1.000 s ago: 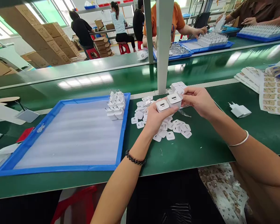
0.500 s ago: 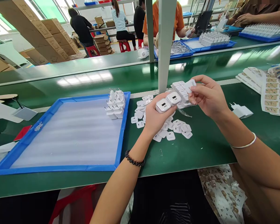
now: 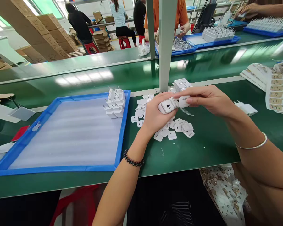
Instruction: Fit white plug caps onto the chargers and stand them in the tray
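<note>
My left hand [image 3: 153, 112] is closed around white USB chargers [image 3: 167, 106], with one slotted face turned toward me. A small white cover plate [image 3: 184, 101] with grey lettering is pinched in my right hand [image 3: 207, 98]. It sits at the end of the chargers beside that face; whether it touches the charger behind it I cannot tell. Below and to the left of my hands, many loose cover plates [image 3: 172, 135] lie scattered on the green bench. Behind my right fingers stands a block of white chargers [image 3: 182, 84], partly hidden.
A blue-rimmed tray [image 3: 121, 135] lies left, with white plug chargers [image 3: 115, 103] in its far right corner. One charger [image 3: 246, 107] and label sheets [image 3: 280, 94] lie right. A grey post [image 3: 165, 47] rises behind my hands. Other people work across the bench.
My right hand has moved left and down, bringing the cover plate against or close to the chargers in my left hand. The view has shifted slightly.
</note>
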`<state>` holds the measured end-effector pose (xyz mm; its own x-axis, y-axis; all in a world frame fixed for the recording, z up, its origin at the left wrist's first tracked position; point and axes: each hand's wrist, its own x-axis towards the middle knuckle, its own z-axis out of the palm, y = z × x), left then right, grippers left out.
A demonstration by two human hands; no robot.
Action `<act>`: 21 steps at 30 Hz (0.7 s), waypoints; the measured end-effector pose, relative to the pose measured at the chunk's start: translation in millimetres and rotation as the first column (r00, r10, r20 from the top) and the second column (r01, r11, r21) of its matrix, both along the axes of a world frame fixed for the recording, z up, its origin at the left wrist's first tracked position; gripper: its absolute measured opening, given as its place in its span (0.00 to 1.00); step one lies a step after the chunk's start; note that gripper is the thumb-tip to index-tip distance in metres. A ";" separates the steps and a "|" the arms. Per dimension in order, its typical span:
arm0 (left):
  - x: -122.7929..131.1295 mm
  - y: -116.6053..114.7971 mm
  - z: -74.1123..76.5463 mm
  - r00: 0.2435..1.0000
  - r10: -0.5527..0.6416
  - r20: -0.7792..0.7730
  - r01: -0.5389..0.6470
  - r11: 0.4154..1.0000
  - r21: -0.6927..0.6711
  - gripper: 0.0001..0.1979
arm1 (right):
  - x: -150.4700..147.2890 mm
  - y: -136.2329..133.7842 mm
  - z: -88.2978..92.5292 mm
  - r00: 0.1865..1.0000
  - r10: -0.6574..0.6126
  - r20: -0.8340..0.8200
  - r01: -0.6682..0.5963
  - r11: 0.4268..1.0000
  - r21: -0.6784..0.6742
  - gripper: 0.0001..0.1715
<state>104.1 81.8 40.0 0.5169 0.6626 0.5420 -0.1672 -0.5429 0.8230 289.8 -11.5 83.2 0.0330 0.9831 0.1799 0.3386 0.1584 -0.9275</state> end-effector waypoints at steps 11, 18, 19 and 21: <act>-0.3 -1.5 -1.2 0.998 -0.023 -0.055 0.027 0.998 0.058 0.17 | -0.8 3.2 -1.0 1.000 0.017 -0.010 -0.017 1.000 0.000 0.19; -1.0 -3.6 1.7 0.998 -0.044 -0.048 0.046 0.999 0.029 0.17 | 1.2 2.5 1.2 0.999 0.034 -0.042 -0.037 0.998 -0.050 0.19; -1.0 -3.5 1.8 0.998 -0.050 -0.050 0.052 0.998 0.046 0.17 | 1.5 2.7 0.9 0.998 0.040 -0.058 -0.043 0.998 -0.052 0.19; -0.9 -3.2 1.7 0.997 -0.056 -0.043 0.058 0.996 0.062 0.17 | 2.2 3.2 -0.1 0.996 0.049 -0.077 -0.052 0.998 -0.044 0.18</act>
